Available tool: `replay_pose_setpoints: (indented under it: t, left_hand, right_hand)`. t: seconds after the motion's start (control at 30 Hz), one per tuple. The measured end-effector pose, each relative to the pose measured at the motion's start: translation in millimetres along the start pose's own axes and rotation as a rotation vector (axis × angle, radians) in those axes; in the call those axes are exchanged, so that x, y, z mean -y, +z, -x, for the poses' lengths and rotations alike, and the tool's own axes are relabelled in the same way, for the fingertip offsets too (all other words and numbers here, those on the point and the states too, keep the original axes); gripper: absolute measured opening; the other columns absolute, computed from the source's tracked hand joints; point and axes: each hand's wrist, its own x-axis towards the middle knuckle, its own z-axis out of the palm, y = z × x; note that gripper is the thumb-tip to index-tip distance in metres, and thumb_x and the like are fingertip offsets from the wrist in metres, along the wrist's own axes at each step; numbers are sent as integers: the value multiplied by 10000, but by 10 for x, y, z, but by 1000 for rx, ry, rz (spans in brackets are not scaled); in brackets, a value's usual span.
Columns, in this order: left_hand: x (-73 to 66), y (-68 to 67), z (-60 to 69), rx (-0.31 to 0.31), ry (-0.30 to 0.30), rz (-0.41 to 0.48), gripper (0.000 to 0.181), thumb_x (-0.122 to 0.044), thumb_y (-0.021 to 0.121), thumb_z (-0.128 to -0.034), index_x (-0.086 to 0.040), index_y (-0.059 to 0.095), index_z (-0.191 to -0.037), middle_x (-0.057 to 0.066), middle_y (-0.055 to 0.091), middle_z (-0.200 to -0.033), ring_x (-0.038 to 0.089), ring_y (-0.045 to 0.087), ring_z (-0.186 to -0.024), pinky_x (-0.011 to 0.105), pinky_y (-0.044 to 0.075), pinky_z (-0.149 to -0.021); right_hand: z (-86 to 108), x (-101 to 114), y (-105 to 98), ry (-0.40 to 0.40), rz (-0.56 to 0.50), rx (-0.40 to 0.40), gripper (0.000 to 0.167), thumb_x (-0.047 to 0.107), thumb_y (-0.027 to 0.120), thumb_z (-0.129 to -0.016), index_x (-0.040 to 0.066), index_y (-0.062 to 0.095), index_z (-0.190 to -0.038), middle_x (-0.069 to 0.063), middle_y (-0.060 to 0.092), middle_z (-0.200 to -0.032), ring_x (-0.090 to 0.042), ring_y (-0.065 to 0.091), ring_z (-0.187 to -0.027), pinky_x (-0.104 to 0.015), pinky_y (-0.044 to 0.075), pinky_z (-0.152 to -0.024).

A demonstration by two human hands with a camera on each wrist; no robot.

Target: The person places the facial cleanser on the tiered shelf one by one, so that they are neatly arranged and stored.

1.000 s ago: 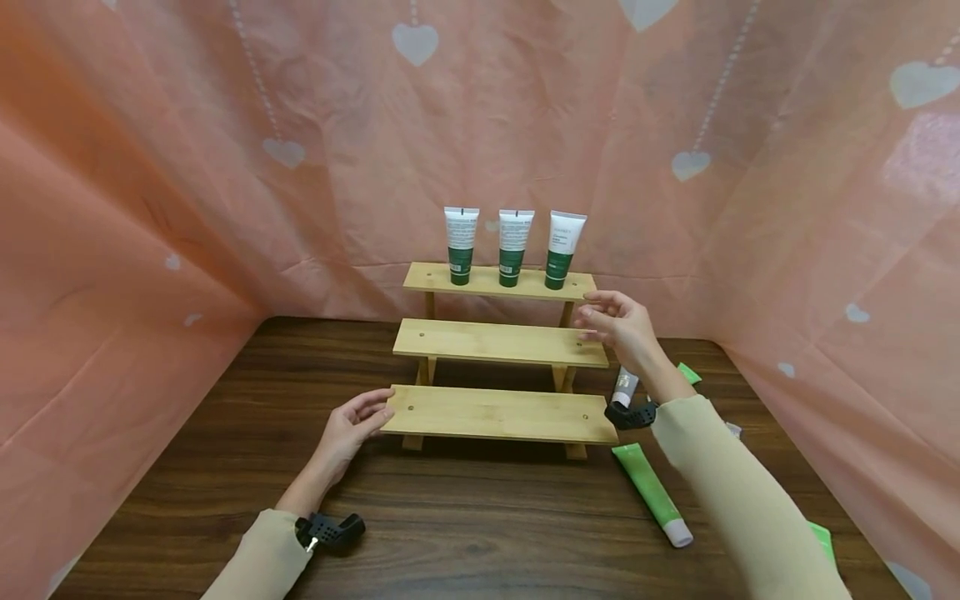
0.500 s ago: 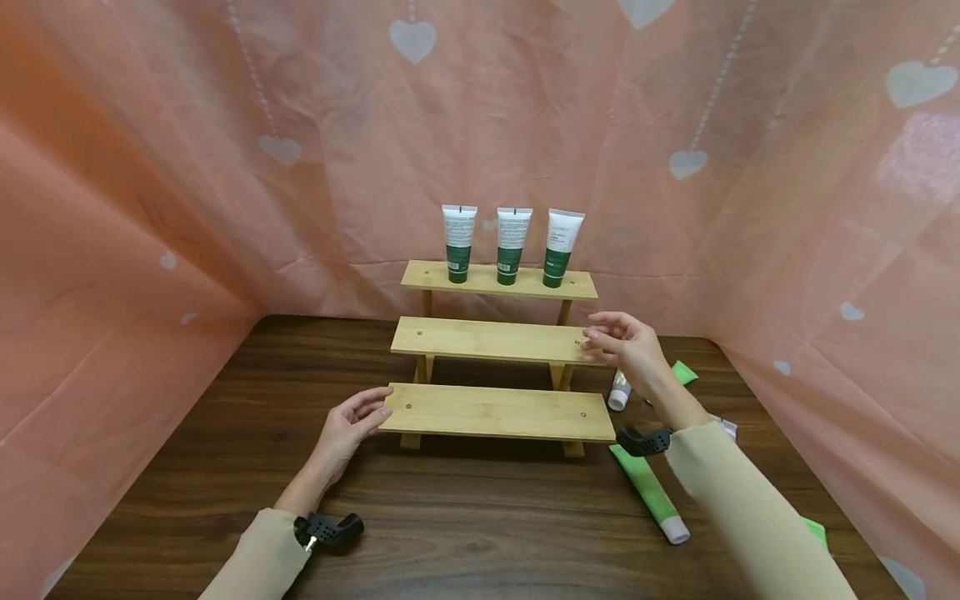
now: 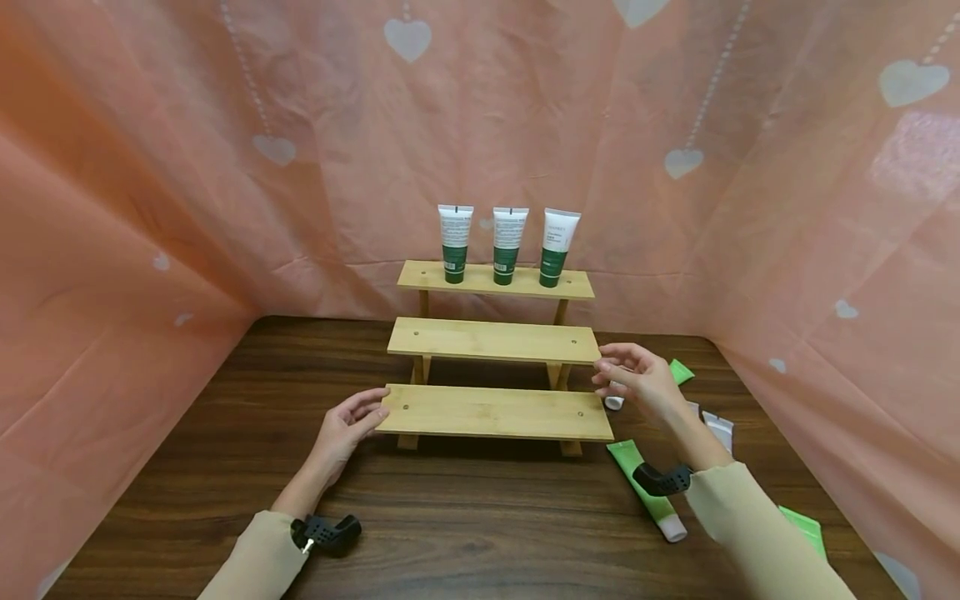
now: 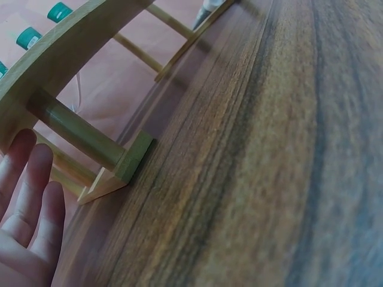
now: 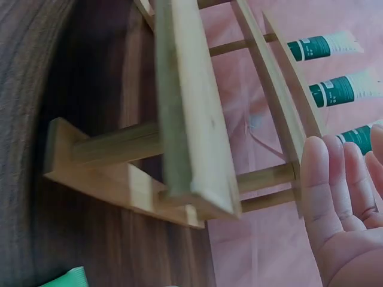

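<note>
A three-tier wooden display stand stands on the table. On its top shelf three white-and-green squeeze tubes stand upright on their caps in a row; the rightmost tube leans slightly and its label side differs from the others. My left hand is at the left end of the bottom shelf, fingertips at its edge, fingers fairly straight in the left wrist view. Beside the right end of the middle shelf is my right hand, fingers loosely bent and holding nothing.
Right of the stand, a green tube lies on the dark wooden table, partly behind the wrist camera. Around the right arm lie a white-capped tube, a white tube and green tube ends. Pink curtain surrounds the table.
My right hand has moved down and slightly right, from near the top shelf's end to beside the middle shelf. The left hand stays at the bottom shelf, and the tubes stand as before.
</note>
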Motion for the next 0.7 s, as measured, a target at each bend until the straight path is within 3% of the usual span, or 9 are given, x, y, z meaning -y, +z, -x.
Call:
replay_pose_setpoints:
  t: [0.17, 0.4, 0.7]
  left_hand:
    - [-10, 7, 10, 0, 5, 1, 470, -274, 697, -845, -68, 570, -1248, 85, 646, -1056, 140, 621, -830, 336, 522, -723]
    - [-4, 2, 1, 5, 3, 14, 479, -271, 696, -846, -58, 562, -1253, 89, 641, -1085, 157, 631, -851, 324, 527, -722]
    - [3, -2, 0, 9, 12, 12, 481, -266, 693, -848, -52, 555, -1255, 100, 609, -1175, 170, 635, -883, 348, 526, -739]
  right_hand:
    - [122, -62, -71, 33, 84, -10, 445, 72, 624, -892, -103, 430, -1252, -114, 605, -975, -229, 642, -836, -455, 525, -732]
    - [302, -157, -145, 47, 189, -35, 290, 113, 644, -886, 49, 554, -1154, -95, 639, -955, -243, 652, -841, -455, 529, -707]
    - [525, -296, -201, 49, 229, -68, 243, 80, 643, -881, 40, 577, -1111, -95, 654, -936, -225, 657, -805, -453, 533, -681]
